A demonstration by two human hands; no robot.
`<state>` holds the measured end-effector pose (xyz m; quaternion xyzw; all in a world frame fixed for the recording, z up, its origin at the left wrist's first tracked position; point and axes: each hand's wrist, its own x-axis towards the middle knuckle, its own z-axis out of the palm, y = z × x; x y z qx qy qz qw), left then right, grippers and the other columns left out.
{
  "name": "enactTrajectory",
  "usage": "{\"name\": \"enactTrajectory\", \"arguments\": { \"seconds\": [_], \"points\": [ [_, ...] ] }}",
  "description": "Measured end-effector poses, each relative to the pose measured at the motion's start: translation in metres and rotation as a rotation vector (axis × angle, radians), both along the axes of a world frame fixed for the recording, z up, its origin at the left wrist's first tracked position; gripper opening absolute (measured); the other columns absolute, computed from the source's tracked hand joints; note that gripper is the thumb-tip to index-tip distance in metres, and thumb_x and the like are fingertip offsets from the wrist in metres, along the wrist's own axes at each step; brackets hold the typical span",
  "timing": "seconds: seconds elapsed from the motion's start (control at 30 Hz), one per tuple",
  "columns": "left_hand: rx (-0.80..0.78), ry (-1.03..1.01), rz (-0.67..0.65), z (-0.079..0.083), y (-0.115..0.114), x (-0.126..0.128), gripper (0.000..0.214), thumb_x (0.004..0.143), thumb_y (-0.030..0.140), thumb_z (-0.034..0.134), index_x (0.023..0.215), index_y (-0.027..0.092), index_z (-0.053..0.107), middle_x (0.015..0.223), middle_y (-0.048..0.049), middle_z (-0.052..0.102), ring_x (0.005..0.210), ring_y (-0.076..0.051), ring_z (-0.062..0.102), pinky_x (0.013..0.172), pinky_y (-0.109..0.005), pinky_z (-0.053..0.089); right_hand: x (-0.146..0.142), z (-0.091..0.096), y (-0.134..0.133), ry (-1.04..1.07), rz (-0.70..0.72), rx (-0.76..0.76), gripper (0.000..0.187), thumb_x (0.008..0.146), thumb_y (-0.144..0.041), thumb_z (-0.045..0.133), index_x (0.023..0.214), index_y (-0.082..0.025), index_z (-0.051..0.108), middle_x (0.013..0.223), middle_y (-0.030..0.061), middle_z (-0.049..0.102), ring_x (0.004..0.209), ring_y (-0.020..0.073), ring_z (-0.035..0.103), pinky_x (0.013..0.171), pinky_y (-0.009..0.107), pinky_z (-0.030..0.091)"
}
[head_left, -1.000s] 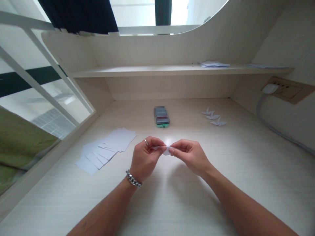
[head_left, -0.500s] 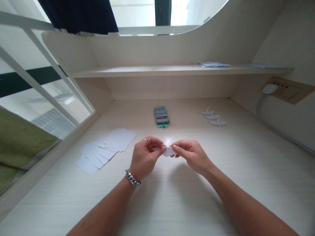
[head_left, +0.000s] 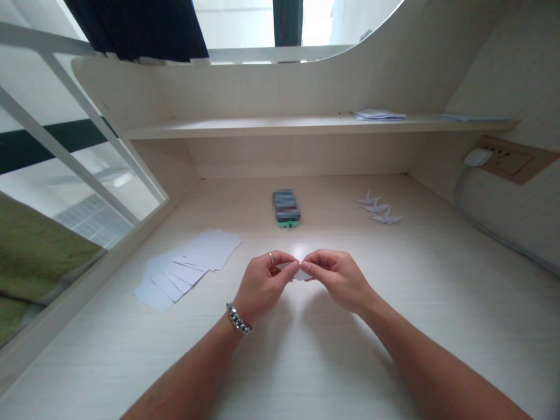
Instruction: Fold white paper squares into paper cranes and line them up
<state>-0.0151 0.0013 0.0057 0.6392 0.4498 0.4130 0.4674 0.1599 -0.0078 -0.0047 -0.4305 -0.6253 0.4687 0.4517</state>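
A small piece of folded white paper is pinched between my two hands, held over the desk. My left hand, with a ring and a chain bracelet, grips its left side between thumb and fingers. From the right, my right hand pinches the other side, its fingertips almost meeting those of the left. Most of the paper is hidden by the fingers. Folded paper cranes, three in all, stand to the right beyond my hands. Loose white paper sheets lie fanned out on the left.
A blurred-out dark object with a green end lies on the desk beyond my hands. Above runs a shelf with a paper stack. On the right wall a white plug sits in a socket, its cable hanging down.
My left hand has shifted slightly right and down, so the fingertips of both hands are closer together. Less of the folded paper shows between them.
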Motion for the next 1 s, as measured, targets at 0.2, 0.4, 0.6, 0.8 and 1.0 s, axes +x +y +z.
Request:
{"name": "enactTrajectory", "arguments": {
  "seconds": [0.2,0.4,0.6,0.8,1.0],
  "points": [
    [0.041,0.084,0.039,-0.004,0.003,-0.002,0.022,0.079,0.034,0.065,0.081,0.012,0.067,0.069,-0.0062,0.069,0.062,-0.016,0.062,0.056,-0.025,0.049,0.001,-0.004,0.002,-0.076,-0.032,0.023,0.017,0.085,-0.030,0.059,0.082,-0.017,0.069,0.077,0.0048,0.070,0.072,0.0183,0.064,0.068,0.030,0.050],
    [0.111,0.196,-0.008,0.002,0.000,-0.002,0.015,0.078,0.028,0.064,0.079,0.014,0.069,0.076,-0.0062,0.072,0.068,-0.016,0.065,0.061,-0.024,0.049,0.002,-0.001,-0.002,-0.234,-0.055,0.078,0.014,0.085,-0.027,0.057,0.081,-0.018,0.068,0.076,0.0040,0.069,0.071,0.0174,0.063,0.066,0.028,0.048],
    [0.189,0.345,-0.084,0.003,0.000,-0.004,0.015,0.081,0.025,0.059,0.075,0.016,0.070,0.070,-0.0026,0.070,0.063,-0.012,0.060,0.058,-0.021,0.044,0.002,0.006,-0.002,-0.316,-0.008,0.101,0.013,0.084,-0.023,0.057,0.077,-0.017,0.066,0.072,0.0022,0.067,0.066,0.0142,0.058,0.060,0.025,0.043],
    [0.119,0.430,-0.199,0.006,0.006,-0.012,0.021,0.082,0.028,0.056,0.076,0.015,0.071,0.061,-0.0009,0.067,0.056,-0.011,0.056,0.052,-0.020,0.039,0.003,0.007,-0.002,-0.388,0.017,0.071,0.016,0.085,-0.025,0.055,0.076,-0.017,0.066,0.065,0.0008,0.063,0.059,0.0127,0.052,0.053,0.024,0.036],
    [0.119,0.462,-0.222,0.013,0.007,-0.017,0.023,0.081,0.029,0.056,0.074,0.014,0.071,0.057,-0.0006,0.063,0.052,-0.010,0.051,0.049,-0.019,0.036,0.007,0.007,-0.001,-0.385,0.040,0.052,0.017,0.085,-0.026,0.054,0.075,-0.017,0.066,0.065,0.0004,0.062,0.060,0.0125,0.052,0.053,0.023,0.036]
  ]
}}
